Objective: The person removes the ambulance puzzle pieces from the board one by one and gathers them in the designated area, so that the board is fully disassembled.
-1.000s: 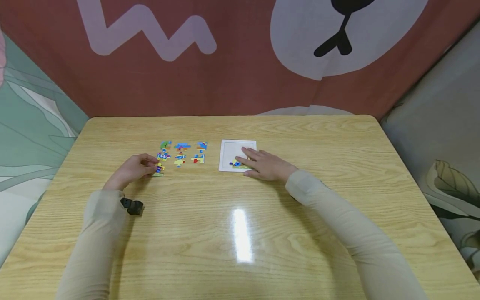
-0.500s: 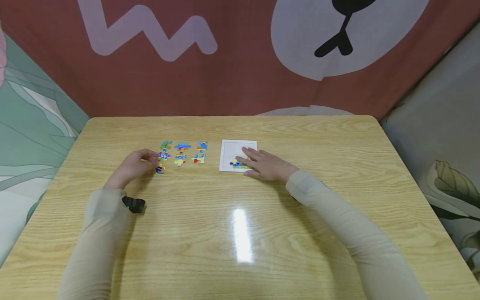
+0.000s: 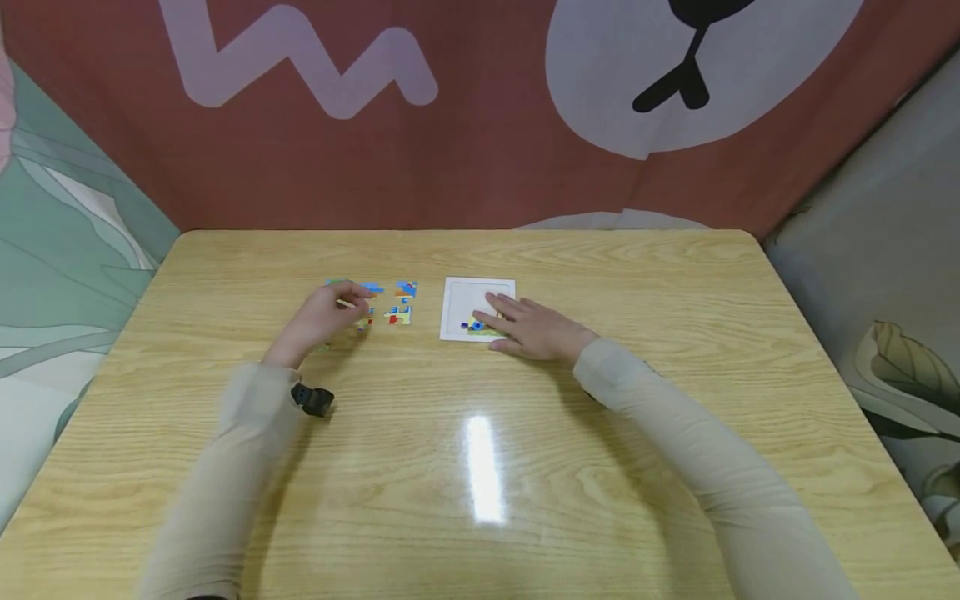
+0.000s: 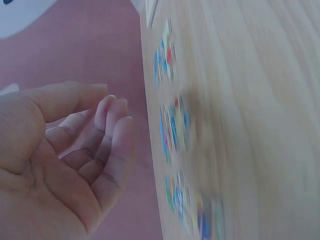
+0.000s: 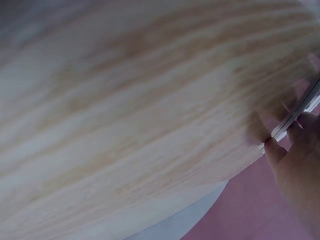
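Observation:
My left hand (image 3: pixel 321 318) hovers over a group of colourful jigsaw pieces, hiding several of them. In the left wrist view the left hand (image 4: pixel 70 155) has loosely bent fingers, thumb close to the fingertips, with nothing seen in its grasp. To its right lie a blue-and-orange corner piece (image 3: pixel 406 289) and a yellow piece (image 3: pixel 399 316) with red. My right hand (image 3: pixel 538 332) lies with spread fingers over the right side of a white puzzle tray (image 3: pixel 459 292). Joined jigsaw pieces (image 3: pixel 480 327) show along the tray's lower edge, partly covered by that hand.
The wooden table (image 3: pixel 420 467) carries a bright light reflection in front of the tray. A red patterned curtain (image 3: pixel 465 175) stands behind the table's far edge. A small black camera (image 3: pixel 312 400) sits at my left wrist.
My left hand has moved right from the left edge of the pieces to above the middle ones, covering more of them. My right hand stays on the tray.

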`<state>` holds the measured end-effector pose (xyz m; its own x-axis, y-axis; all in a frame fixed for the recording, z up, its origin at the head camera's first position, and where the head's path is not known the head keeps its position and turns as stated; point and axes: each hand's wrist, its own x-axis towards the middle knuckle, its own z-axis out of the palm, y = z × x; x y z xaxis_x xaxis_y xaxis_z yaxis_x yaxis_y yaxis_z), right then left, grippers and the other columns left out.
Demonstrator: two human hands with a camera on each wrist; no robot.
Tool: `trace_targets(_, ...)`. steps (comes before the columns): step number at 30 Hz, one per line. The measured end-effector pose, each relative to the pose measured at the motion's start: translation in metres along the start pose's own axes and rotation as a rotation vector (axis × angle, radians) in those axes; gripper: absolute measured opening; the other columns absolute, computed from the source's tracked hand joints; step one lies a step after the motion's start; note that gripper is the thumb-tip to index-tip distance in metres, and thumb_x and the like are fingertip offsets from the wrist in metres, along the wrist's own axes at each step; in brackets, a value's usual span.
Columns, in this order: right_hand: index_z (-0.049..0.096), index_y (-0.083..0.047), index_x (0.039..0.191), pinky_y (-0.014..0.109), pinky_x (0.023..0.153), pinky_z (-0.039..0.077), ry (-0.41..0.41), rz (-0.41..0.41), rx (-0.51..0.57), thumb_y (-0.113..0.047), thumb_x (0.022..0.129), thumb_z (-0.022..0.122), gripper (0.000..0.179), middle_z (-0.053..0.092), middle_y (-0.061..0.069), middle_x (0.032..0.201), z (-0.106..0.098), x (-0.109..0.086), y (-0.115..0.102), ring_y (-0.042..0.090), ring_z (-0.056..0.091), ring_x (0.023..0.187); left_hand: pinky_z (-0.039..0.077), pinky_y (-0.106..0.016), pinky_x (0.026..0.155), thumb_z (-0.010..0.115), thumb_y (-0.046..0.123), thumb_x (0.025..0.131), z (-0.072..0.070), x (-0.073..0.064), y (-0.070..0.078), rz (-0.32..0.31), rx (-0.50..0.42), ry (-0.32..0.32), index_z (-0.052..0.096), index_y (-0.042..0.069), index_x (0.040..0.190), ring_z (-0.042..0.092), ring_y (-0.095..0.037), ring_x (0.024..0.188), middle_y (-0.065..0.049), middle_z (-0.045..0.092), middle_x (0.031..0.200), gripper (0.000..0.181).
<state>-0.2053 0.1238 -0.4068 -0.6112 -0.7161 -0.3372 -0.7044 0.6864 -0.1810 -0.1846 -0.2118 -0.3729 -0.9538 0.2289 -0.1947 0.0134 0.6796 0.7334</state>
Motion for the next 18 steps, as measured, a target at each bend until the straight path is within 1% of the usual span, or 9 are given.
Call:
trace_targets(3,0.012,-0.023,0.155,0.050,0.121,0.014,-0.004,0.000,0.007,-0.044,0.103,0.032,0.060,0.001,0.011,0.162,0.000,0.001,0.000,0.027,0.006,0.150,0.048,-0.028,0.077,0.050,0.014,0.097,0.010,0.006,0.008,0.013,-0.018,-0.009,0.055,-0.002,0.126,0.059,-0.036,0.104,-0.023,0.059,0.120,0.033)
trace_targets(6,0.010,-0.023,0.155,0.050,0.121,0.013,-0.010,0.005,0.017,-0.044,0.103,0.032,0.060,0.000,0.010,0.162,0.000,0.001,0.000,0.026,0.006,0.150,0.049,-0.028,0.076,0.050,0.010,0.096,0.022,0.014,0.016,0.050,-0.034,-0.009,0.057,-0.004,0.123,0.062,-0.036,0.100,-0.024,0.061,0.115,0.031)
trace_targets(8,0.009,-0.023,0.155,0.049,0.121,0.012,-0.015,0.011,0.019,-0.045,0.103,0.031,0.061,0.000,0.010,0.163,0.000,0.001,0.000,0.026,0.005,0.151,0.050,-0.029,0.077,0.052,0.007,0.094,0.031,0.019,0.022,0.086,-0.036,-0.008,0.058,-0.005,0.120,0.063,-0.036,0.099,-0.025,0.062,0.114,0.029)
trace_targets(10,0.008,-0.023,0.155,0.048,0.121,0.012,-0.018,0.018,0.011,-0.046,0.103,0.031,0.062,0.000,0.009,0.163,0.000,0.001,0.000,0.025,0.005,0.151,0.051,-0.032,0.080,0.053,0.004,0.092,0.040,0.023,0.028,0.122,-0.035,-0.006,0.059,-0.006,0.118,0.063,-0.035,0.099,-0.025,0.063,0.111,0.028)
trace_targets(13,0.007,-0.024,0.155,0.047,0.121,0.013,-0.022,0.033,0.000,-0.048,0.102,0.031,0.063,0.000,0.007,0.163,0.000,0.002,0.001,0.024,0.005,0.151,0.050,-0.038,0.085,0.054,0.003,0.092,0.052,0.027,0.037,0.153,-0.028,-0.018,0.060,-0.007,0.116,0.062,-0.034,0.100,-0.024,0.064,0.110,0.027)
trace_targets(15,0.007,-0.025,0.155,0.047,0.121,0.013,-0.021,0.036,-0.006,-0.048,0.102,0.030,0.062,0.000,0.007,0.163,0.001,0.003,0.001,0.023,0.006,0.151,0.051,-0.038,0.085,0.054,0.004,0.092,0.059,0.029,0.043,0.154,-0.020,-0.038,0.061,-0.006,0.115,0.062,-0.033,0.100,-0.022,0.064,0.109,0.026)
trace_targets(18,0.008,-0.024,0.155,0.048,0.121,0.015,-0.012,0.037,-0.003,-0.048,0.102,0.032,0.062,0.002,0.007,0.163,0.000,0.002,0.000,0.023,0.008,0.151,0.051,-0.035,0.082,0.054,0.004,0.093,0.069,0.033,0.048,0.151,-0.026,-0.084,0.061,-0.005,0.114,0.062,-0.033,0.100,-0.022,0.063,0.109,0.025)
